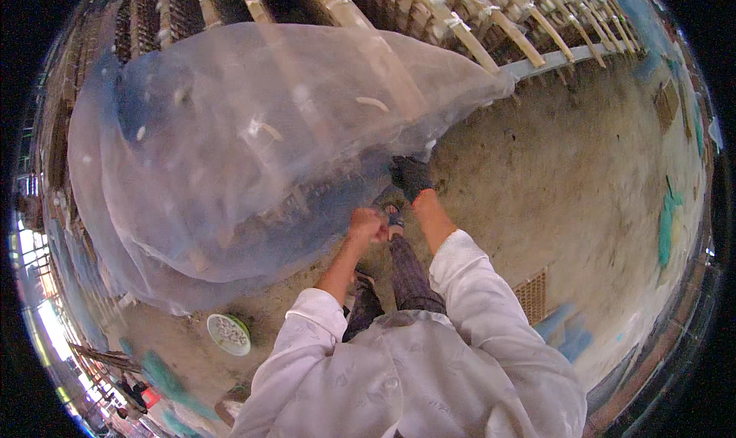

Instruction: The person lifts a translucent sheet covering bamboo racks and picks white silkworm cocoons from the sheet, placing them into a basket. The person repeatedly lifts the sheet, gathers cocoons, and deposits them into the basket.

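Note:
A large translucent mesh cloth (230,110) spreads over the lower ends of several wooden poles (368,47), with a few pale pieces lying on it or seen through it. My left hand (369,225), bare and slightly blurred, is held at the cloth's near edge with the fingers curled; whether it grips anything is unclear. My right hand (411,176) wears a dark glove with an orange cuff and reaches to the cloth's lower right edge. Its fingers blend into the dark background, so its hold is hidden. Both forearms come out of rolled white sleeves.
Slatted racks (540,12) dotted with white lumps rise beyond a pale rail (563,60). A bowl (229,334) of small whitish pieces stands on the earthen floor at lower left. A woven panel (532,297) lies at right, with green cloth (669,225) farther out. My sandalled feet are below my hands.

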### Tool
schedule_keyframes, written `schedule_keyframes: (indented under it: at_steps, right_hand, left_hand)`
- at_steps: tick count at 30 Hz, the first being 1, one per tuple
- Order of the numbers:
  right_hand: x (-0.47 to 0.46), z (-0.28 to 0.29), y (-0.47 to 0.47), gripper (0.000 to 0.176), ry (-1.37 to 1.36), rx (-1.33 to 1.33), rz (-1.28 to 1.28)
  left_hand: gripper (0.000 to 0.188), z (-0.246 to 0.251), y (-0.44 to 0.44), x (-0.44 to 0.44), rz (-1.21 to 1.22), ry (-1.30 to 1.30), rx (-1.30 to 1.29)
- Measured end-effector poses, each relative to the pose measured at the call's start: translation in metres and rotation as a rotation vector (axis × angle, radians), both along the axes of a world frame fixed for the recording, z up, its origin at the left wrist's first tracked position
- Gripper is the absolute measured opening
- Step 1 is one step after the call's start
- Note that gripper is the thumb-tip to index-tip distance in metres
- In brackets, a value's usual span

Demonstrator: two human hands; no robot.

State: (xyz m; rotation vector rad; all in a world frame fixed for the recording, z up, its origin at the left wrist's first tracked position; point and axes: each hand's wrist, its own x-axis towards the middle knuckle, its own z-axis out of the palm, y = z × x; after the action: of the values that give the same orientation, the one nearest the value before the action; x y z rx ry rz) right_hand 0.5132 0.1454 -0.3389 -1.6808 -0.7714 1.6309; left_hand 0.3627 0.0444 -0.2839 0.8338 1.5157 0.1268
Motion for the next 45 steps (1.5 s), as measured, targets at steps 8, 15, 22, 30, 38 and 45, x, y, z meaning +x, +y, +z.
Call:
schedule_keyframes:
  at_steps: [8,15,22,30,38,45]
  right_hand:
    - [0.172,-0.094,-0.081,0.005,0.328,-0.132,-0.085]
    - [0.109,0.089,-0.021,0.010,0.484,-0.011,-0.501]
    - [0.086,-0.021,0.032,0.023,-0.043,0.626,0.124]
    - [0.027,0.085,0.039,0.042,0.415,0.148,-0.282]
    - [0.012,0.070,0.062,0.031,0.102,0.351,-0.033]
    - [0.009,0.066,0.083,0.027,0.116,0.281,0.052]
  left_hand:
    - [0.017,0.053,-0.052,0.007,0.059,-0.198,-0.368]
    - [0.018,0.046,-0.028,-0.004,0.366,-0.406,-0.210]
    - [0.013,0.083,-0.025,0.000,0.362,-0.302,-0.186]
    - [0.015,0.072,-0.071,-0.011,0.555,-0.437,-0.167]
    - [0.015,0.076,-0.090,-0.029,0.710,-0.461,-0.197]
    - [0.013,0.107,-0.104,-0.050,0.709,-0.362,-0.035]
